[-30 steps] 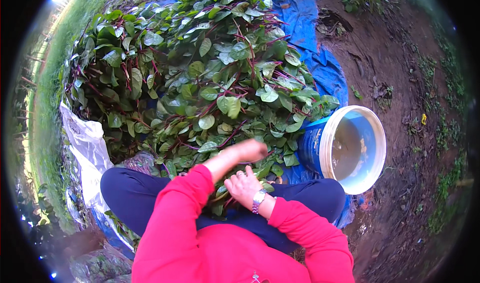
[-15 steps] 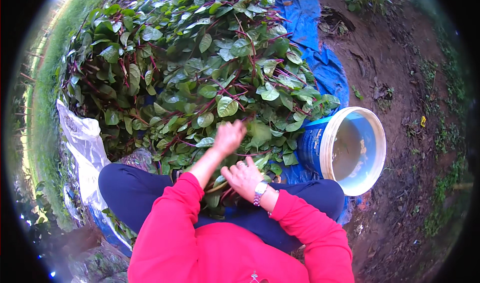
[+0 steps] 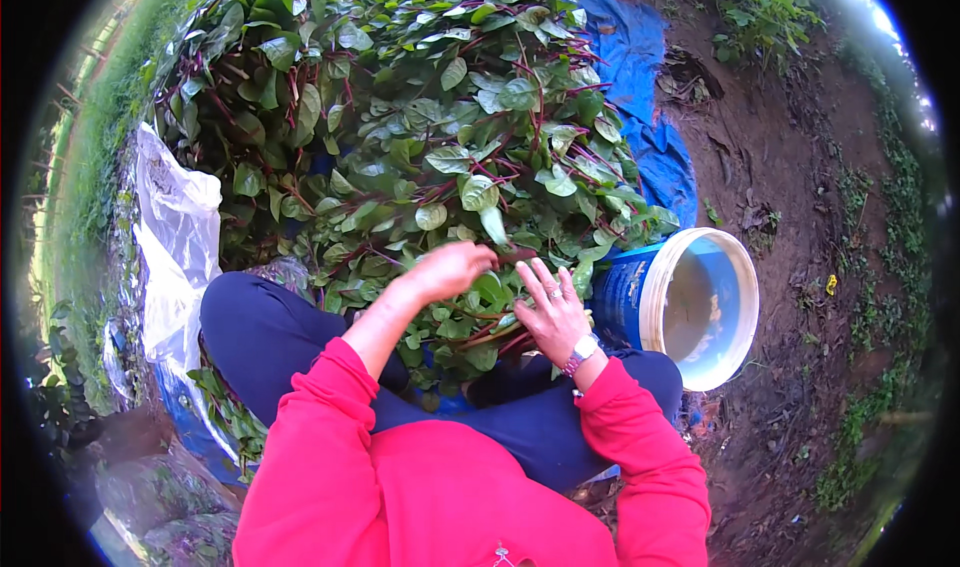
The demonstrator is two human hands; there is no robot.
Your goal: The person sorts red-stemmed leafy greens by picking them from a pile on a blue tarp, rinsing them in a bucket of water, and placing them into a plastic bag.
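A large heap of leafy greens with purple-red stems [image 3: 400,157] spreads in front of my crossed legs. My left hand [image 3: 452,270] is closed in a pinch on a leafy stem [image 3: 515,255] at the near side of the heap. Just right of it, my right hand [image 3: 558,315] lies over a small bunch of stems [image 3: 490,335], its fingers extended and the thumb against the stems. The stems pass beneath the palm, and leaves show beyond its far side; the grip underneath is partly hidden.
A blue bucket [image 3: 622,297] with a white rim lies tilted beside my right knee, cloudy liquid inside. Blue tarp [image 3: 630,57] shows under the heap. White plastic sheeting [image 3: 175,237] is at the left; bare soil [image 3: 770,167] runs along the right.
My right hand has moved right and up, its fingers straightening over the stems. The left hand has turned toward it, pinching a stem. The whole view has shifted slightly.
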